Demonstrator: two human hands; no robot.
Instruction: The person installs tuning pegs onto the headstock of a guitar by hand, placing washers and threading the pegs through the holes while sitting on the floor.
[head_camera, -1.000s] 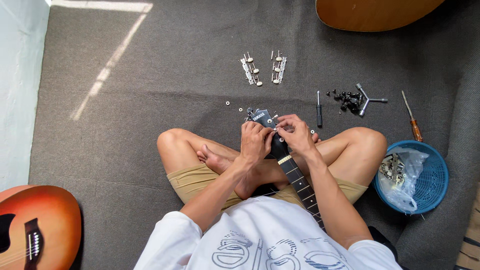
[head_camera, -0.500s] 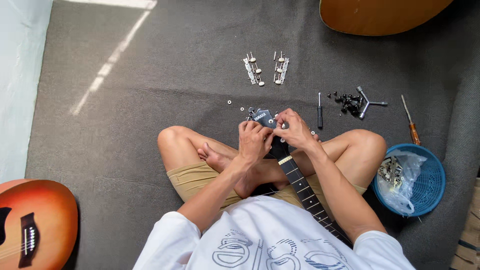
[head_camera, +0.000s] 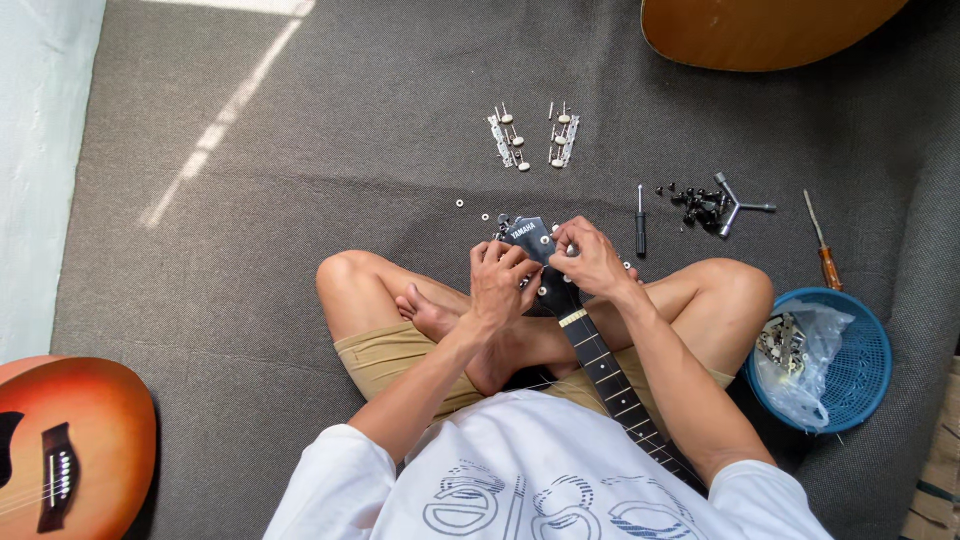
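Grey carpet floor (head_camera: 300, 200) carrying everything. Two tuner strips (head_camera: 533, 135) lying side by side toward far edge. Small washers (head_camera: 472, 208) lying nearer middle. Black screwdriver (head_camera: 640, 220), black pegs (head_camera: 697, 203), three-way wrench (head_camera: 738, 204) and wooden-handled screwdriver (head_camera: 822, 245) lying rightward. Blue basket (head_camera: 850, 360) sitting near right edge. Sunburst guitar (head_camera: 70, 450) lying at near-left corner, brown guitar body (head_camera: 760, 30) at far edge.

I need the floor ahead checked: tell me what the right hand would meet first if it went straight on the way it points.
The right hand points up-left over the headstock. Beyond it, probably the small washers on the mat; depth unclear.
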